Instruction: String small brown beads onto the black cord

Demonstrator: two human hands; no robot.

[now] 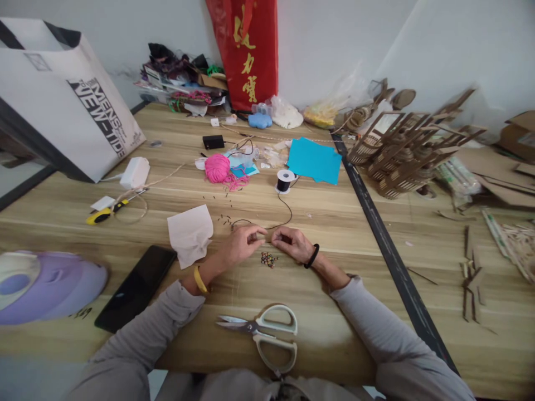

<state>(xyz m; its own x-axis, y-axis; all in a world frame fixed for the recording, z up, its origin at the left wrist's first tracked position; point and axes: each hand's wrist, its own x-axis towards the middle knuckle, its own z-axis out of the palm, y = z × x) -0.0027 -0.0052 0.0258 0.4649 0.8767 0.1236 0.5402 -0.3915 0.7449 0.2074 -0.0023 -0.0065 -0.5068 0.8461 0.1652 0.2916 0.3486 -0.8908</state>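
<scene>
My left hand and my right hand are close together above the table, each in a pinch, with a small gap between the fingertips. A thin black cord runs from a white spool wound with black cord towards my hands, and part of it loops behind my left fingers. Both pinches appear to be on this cord, though the fingers hide most of the held part. Just below the fingertips lies a small cluster of dark, patterned beads. Scissors with pale handles lie with blades apart, nearer my body.
A white cloth and a black phone lie left of my hands. Farther off are pink yarn, blue sheets and a yellow utility knife. Wooden models stand at right, beyond a black strip.
</scene>
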